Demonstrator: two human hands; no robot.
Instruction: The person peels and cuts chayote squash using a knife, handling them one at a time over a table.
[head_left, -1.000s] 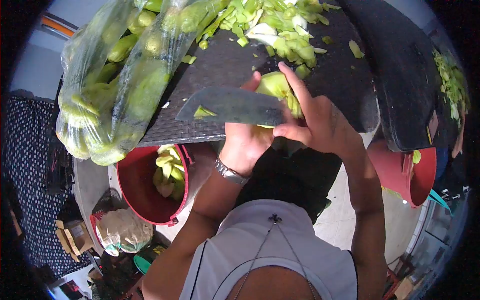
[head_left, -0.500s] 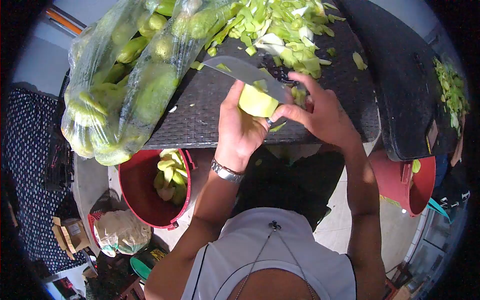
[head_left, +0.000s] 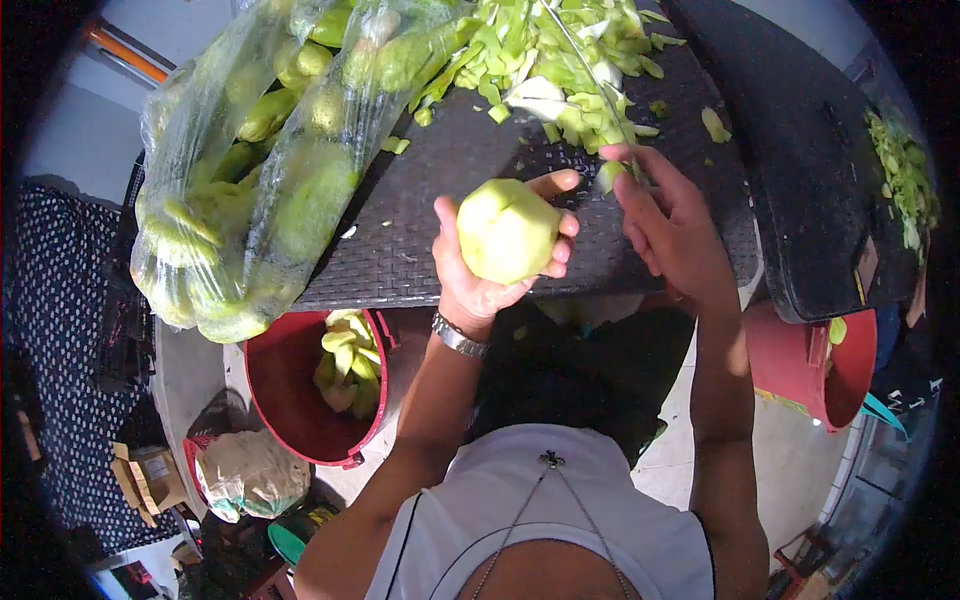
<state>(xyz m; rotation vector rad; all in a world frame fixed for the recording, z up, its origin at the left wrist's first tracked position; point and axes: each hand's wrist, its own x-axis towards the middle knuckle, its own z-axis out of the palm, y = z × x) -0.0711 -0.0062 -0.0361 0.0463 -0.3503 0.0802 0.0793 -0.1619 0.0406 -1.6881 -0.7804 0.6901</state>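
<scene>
A pale green peeled vegetable (head_left: 507,231) rests in my left hand (head_left: 471,275), palm up with the fingers curled round its far side. To the right, my right hand (head_left: 665,215) is closed round the handle of a knife (head_left: 588,68). The blade points up and away, seen almost edge-on over a heap of green peelings (head_left: 560,50) on the dark woven table (head_left: 400,240). A small green piece (head_left: 609,176) is at the fingertips of my right hand.
A clear plastic bag (head_left: 250,190) of green vegetables lies at the table's left. Below it stands a red bucket (head_left: 300,390) with pale green vegetables inside. Another red bucket (head_left: 785,360) stands at the right, near a black chair (head_left: 800,170) and more peelings (head_left: 900,180).
The knife has moved off the vegetable, swinging up and to the right with my right hand. My hands are now apart, and the vegetable's rounded surface faces up in my left hand.
</scene>
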